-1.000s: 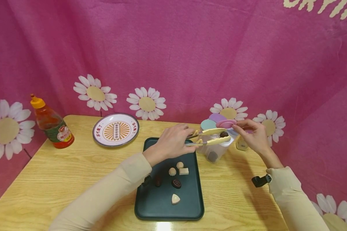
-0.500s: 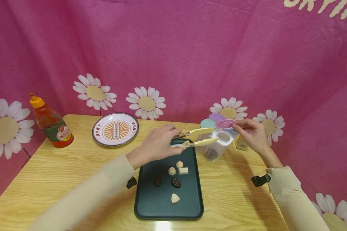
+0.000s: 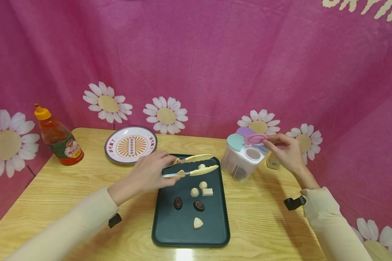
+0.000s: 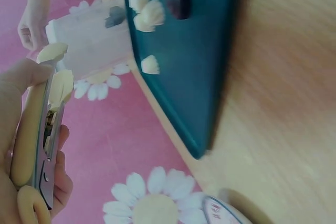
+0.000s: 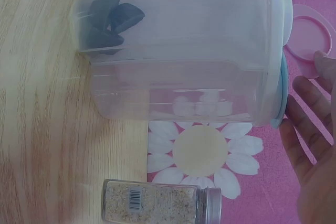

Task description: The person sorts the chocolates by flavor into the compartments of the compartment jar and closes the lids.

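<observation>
My left hand (image 3: 148,172) grips a pair of tongs (image 3: 204,170) with yellow tips, spread and holding nothing, above the dark green tray (image 3: 183,235). One cream chocolate (image 3: 201,166) shows between the tips in the head view; the left wrist view has it on the tray, apart from them. Further cream chocolates (image 3: 194,192) and two dark oval chocolates (image 3: 178,203) lie nearer. At the right, my right hand (image 3: 287,152) pinches the raised pink lid (image 3: 255,139) of a clear container (image 3: 230,159). Its round opening is uncovered, and dark chocolates (image 5: 107,24) rest at its bottom.
A printed plate (image 3: 130,145) stands left of the tray, with a red sauce bottle (image 3: 60,139) farther left. Beside the container is a small jar (image 5: 152,203) of grainy seasoning. A pink flowered curtain (image 3: 196,65) hangs behind the table.
The dark chocolate held in the tongs over the container's opening has left them. My left hand has drawn the tongs leftward over the tray. My right hand keeps the lid up.
</observation>
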Motion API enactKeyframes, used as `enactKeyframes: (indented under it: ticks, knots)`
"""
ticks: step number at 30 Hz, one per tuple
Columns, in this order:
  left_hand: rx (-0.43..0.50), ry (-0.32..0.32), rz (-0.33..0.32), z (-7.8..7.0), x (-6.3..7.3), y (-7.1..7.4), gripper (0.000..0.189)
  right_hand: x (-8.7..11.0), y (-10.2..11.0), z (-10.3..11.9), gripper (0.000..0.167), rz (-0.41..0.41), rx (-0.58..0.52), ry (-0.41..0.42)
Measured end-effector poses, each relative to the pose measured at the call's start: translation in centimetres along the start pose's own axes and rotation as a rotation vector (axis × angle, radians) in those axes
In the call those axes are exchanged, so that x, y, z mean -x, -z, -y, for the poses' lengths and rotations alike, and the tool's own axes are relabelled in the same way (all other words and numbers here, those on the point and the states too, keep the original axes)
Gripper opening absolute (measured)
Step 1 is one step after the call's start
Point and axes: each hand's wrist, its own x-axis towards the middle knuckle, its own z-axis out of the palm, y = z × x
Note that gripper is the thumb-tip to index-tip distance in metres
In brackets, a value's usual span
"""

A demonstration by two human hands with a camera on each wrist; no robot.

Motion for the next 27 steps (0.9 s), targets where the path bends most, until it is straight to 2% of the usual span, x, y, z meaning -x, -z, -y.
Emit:
enactKeyframes:
  ticks: [10,19,27]
  knots:
    - [-0.003,0.069,0.089,1.7,3.7,0.0,0.056,0.0,-0.1,-0.1,0.015,-0.013,0.002,0.014]
    - [-0.004,0.068,0.084,3.3,6.4,0.7,0.055,-0.1,0.0,0.2,0.015,-0.005,0.000,0.008]
    - [-0.029,0.039,0.165,4.0,8.0,1.2,0.053,0.0,0.0,-0.2,0.012,-0.003,0.005,0.033]
